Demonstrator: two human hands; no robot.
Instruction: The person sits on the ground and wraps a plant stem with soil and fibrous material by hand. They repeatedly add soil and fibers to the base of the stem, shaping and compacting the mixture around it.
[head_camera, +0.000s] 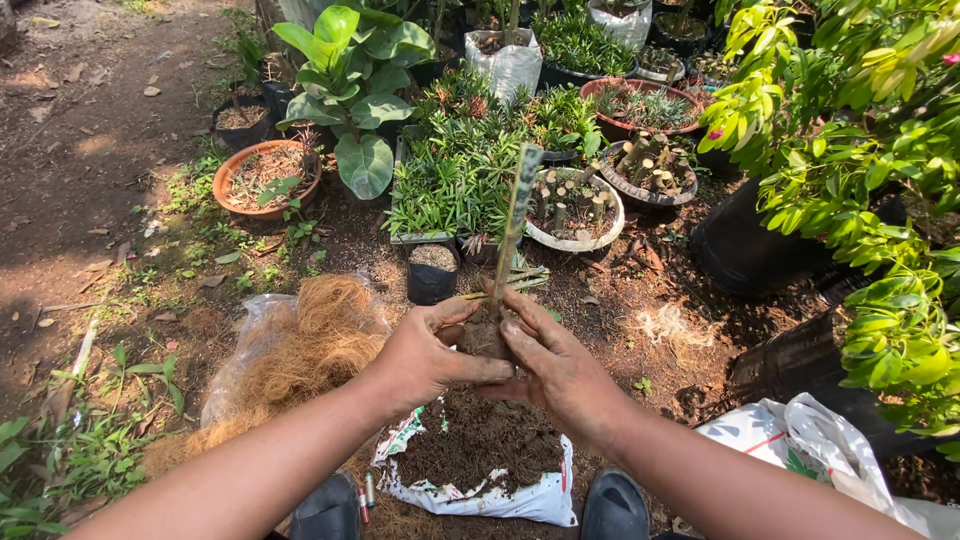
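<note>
Stem cutting (516, 215) stands upright, its soil-packed base clasped between left hand (425, 355) and right hand (555, 370), fingers of both wrapped tight, above a soil-filled white sack (480, 480).

white printed sack (520, 497) of dark soil, laid open at 6 o'clock | clear plastic bag (250, 345) of brown coconut fibre, seen at 8 o'clock | white bag with red and green print (800, 450), crumpled at 4 o'clock | white grow bags (507, 62), stood upright at 12 o'clock
</note>
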